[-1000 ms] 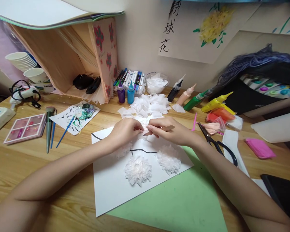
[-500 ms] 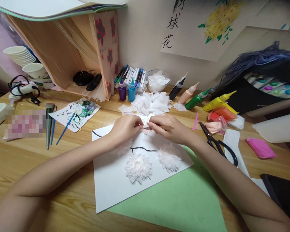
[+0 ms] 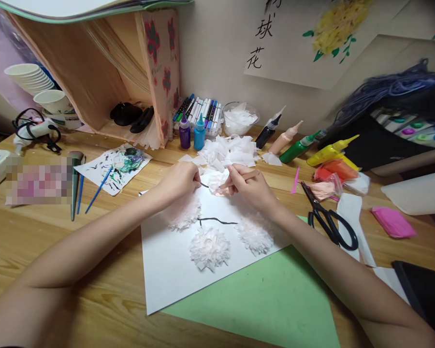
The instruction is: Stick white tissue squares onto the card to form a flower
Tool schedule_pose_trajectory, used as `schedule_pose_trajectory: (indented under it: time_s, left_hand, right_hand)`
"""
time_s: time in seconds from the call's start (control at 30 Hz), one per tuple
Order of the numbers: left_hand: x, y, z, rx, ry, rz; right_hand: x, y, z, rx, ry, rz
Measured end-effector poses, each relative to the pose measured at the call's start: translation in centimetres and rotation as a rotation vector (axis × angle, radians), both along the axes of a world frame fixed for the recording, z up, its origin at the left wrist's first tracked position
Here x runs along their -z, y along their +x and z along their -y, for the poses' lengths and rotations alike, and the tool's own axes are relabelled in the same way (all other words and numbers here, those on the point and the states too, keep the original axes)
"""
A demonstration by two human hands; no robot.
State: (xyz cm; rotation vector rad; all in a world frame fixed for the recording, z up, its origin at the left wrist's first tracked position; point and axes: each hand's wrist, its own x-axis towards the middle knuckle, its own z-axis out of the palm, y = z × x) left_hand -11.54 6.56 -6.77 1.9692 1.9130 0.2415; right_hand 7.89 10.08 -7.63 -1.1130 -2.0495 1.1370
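Note:
My right hand (image 3: pixel 249 187) is closed on a thin wooden stick (image 3: pixel 253 175), its fingertips at the right edge of a partly covered white tissue-paper flower (image 3: pixel 217 181). A little peach colour shows at that flower's lower edge. To the left of it, my left hand (image 3: pixel 181 182) has its fingers curled and pinched together; anything between them is hidden. Both hands are over a white sheet (image 3: pixel 166 285) with black drawn lines. Fluffy white flowers stand on the sheet: one at the lower middle (image 3: pixel 210 249), one at the right (image 3: pixel 255 235), and one partly under my left wrist (image 3: pixel 184 212).
Loose tissue squares (image 3: pixel 228 151) lie just beyond my hands, before a glass bowl (image 3: pixel 240 119) of more squares. Paint bottles (image 3: pixel 297 149) stand and lean behind. Black scissors (image 3: pixel 326 220) lie right, brushes (image 3: pixel 98 189) left. A green sheet (image 3: pixel 253 295) sits under the white one.
My left hand has moved left, away from my right hand, where the two were together before. The flower between them shows more now. My right hand still holds the stick.

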Motion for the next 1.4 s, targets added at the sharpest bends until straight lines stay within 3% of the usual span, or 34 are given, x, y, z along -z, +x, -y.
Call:
schedule_pose_trajectory:
  time_s: [0.1, 0.23, 0.6, 0.87, 0.97, 1.07, 1.2, 1.27, 1.4]
  left_hand:
    - [0.0, -0.1, -0.1, 0.004, -0.01, 0.023]
    - [0.1, -0.1, -0.2, -0.003, -0.004, 0.024]
    - [-0.1, 0.0, -0.1, -0.006, -0.012, -0.025]
    - [-0.1, 0.1, -0.1, -0.012, -0.015, -0.041]
    - [0.0, 0.0, -0.2, -0.005, -0.009, -0.036]
    - [0.0, 0.0, -0.3, 0.002, -0.023, -0.022]
    - [-0.1, -0.1, -0.5, 0.007, -0.037, -0.003]
    - [0.1, -0.2, -0.5, 0.008, -0.034, -0.001]
    - [0.5, -0.4, -0.6, 0.019, -0.016, 0.006]
  right_hand:
    - [0.6, -0.2, -0.4, 0.116, -0.172, -0.093]
    - [0.3, 0.0, -0.9, 0.099, -0.245, -0.123]
    - [-1.5, 0.9, -0.1, -0.116, 0.142, -0.034]
    - [-0.8, 0.5, 0.2, -0.157, 0.235, 0.076]
    - [-0.5, -0.2, -0.1, -0.053, 0.114, 0.058]
    - [-0.2, -1.1, -1.4, 0.068, -0.131, 0.007]
    - [-0.1, -1.6, -2.9, 0.06, -0.353, -0.012]
    - [-0.3, -1.2, -2.6, 0.031, -0.284, -0.029]
    - [-0.9, 0.7, -0.5, -0.038, 0.153, -0.098]
